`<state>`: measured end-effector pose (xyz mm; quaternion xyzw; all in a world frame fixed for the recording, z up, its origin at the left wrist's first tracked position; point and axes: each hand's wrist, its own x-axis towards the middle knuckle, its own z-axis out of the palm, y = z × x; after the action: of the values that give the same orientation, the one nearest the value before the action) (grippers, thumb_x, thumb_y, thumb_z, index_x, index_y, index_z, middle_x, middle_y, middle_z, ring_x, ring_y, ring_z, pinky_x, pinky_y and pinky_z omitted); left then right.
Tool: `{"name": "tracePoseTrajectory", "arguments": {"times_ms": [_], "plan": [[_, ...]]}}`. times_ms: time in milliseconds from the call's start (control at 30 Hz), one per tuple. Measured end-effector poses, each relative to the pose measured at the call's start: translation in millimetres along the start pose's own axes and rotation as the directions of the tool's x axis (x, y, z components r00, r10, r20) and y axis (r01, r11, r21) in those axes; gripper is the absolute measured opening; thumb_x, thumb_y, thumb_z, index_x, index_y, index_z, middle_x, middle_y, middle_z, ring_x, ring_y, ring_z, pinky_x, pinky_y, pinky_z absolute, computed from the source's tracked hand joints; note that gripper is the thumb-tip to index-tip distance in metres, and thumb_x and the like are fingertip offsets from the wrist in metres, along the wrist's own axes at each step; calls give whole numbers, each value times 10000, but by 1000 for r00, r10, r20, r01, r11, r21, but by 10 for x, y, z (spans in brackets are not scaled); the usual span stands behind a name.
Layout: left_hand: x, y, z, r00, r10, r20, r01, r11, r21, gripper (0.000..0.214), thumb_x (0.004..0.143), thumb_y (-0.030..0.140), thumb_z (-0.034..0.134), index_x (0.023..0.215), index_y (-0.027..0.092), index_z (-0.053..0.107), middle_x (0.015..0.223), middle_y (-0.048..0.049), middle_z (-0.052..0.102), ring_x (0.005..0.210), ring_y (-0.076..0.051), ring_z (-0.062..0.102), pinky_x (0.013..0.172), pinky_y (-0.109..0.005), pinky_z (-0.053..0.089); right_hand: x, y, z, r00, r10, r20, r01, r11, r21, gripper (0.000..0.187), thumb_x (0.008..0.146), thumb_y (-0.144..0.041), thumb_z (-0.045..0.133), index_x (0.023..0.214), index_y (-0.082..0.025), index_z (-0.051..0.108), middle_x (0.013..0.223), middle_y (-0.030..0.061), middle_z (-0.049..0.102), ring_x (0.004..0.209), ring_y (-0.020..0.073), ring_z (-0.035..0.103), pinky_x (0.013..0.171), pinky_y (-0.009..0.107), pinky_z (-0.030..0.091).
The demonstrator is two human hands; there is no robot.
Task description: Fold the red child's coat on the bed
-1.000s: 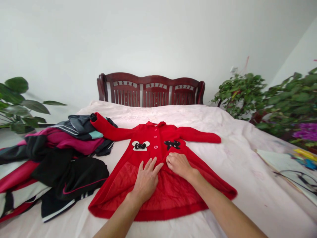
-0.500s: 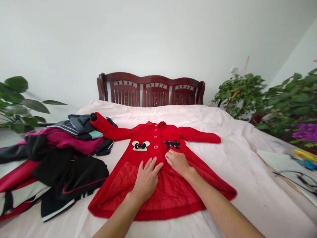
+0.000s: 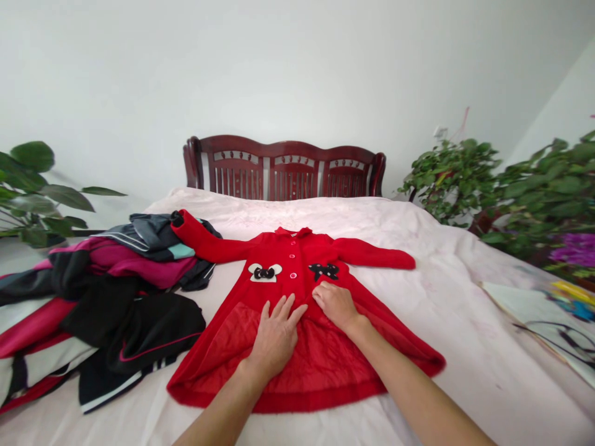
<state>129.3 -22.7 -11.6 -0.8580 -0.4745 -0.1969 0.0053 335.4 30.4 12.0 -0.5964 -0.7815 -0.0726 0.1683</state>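
Note:
A red coat [image 3: 297,251] lies front side up on the bed, its sleeves stretched out to both sides. Buttons run down its middle, with a white-and-black applique on the left and a black dotted bow on the right. Below the buttons the front parts and the quilted red lining shows. My left hand [image 3: 275,337] rests flat on the coat, fingers spread across the lining and front edge. My right hand [image 3: 335,305] is closed at the right front edge, just below the dotted bow, pinching the coat's fabric. Its fingertips are partly hidden.
Dark, magenta and white clothes [image 3: 134,322] are heaped on the left, and the coat's left cuff lies over them. Beyond the pale bedsheet [image 3: 465,310] stands a dark wooden headboard [image 3: 292,167]. A notebook [image 3: 525,310] with a black cord lies at right, near potted plants [image 3: 458,176].

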Motion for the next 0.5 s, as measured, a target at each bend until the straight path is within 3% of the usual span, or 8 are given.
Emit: {"name": "tracePoseTrajectory", "arguments": {"times_ms": [133, 233, 400, 500], "plan": [[5, -5, -20, 1000, -6, 5, 6, 1000, -20, 640, 862, 97, 474, 1450, 347, 434, 1576, -57, 397, 1447, -265, 362, 1157, -582, 284, 35, -42, -37, 998, 60, -28, -59, 998, 19, 187, 909, -189, 525, 825, -202, 691, 870, 52, 702, 745, 168, 642, 589, 256, 376], [8, -21, -29, 1000, -15, 11, 15, 998, -63, 653, 850, 74, 465, 1444, 345, 445, 1571, -45, 406, 1447, -245, 364, 1167, -566, 277, -62, -68, -122, 996, 83, -37, -80, 994, 69, 165, 904, -201, 541, 818, -213, 681, 832, 12, 698, 720, 142, 636, 613, 237, 410], [30, -64, -34, 999, -39, 27, 43, 988, -148, 675, 831, 32, 443, 1426, 349, 474, 1553, -16, 436, 1440, -204, 379, 1186, -515, 270, -338, -159, -236, 988, -138, -68, 151, 958, 245, 157, 929, -216, 570, 850, -237, 705, 851, -12, 709, 792, 132, 642, 726, 232, 452], [45, -77, -34, 998, -54, 46, 61, 983, -175, 680, 821, 14, 438, 1413, 344, 495, 1546, -10, 446, 1435, -193, 386, 1193, -495, 265, -433, -252, -216, 957, -278, -84, 285, 954, 91, 160, 940, -209, 569, 859, -229, 706, 836, 9, 696, 820, 161, 626, 736, 264, 441]]}}
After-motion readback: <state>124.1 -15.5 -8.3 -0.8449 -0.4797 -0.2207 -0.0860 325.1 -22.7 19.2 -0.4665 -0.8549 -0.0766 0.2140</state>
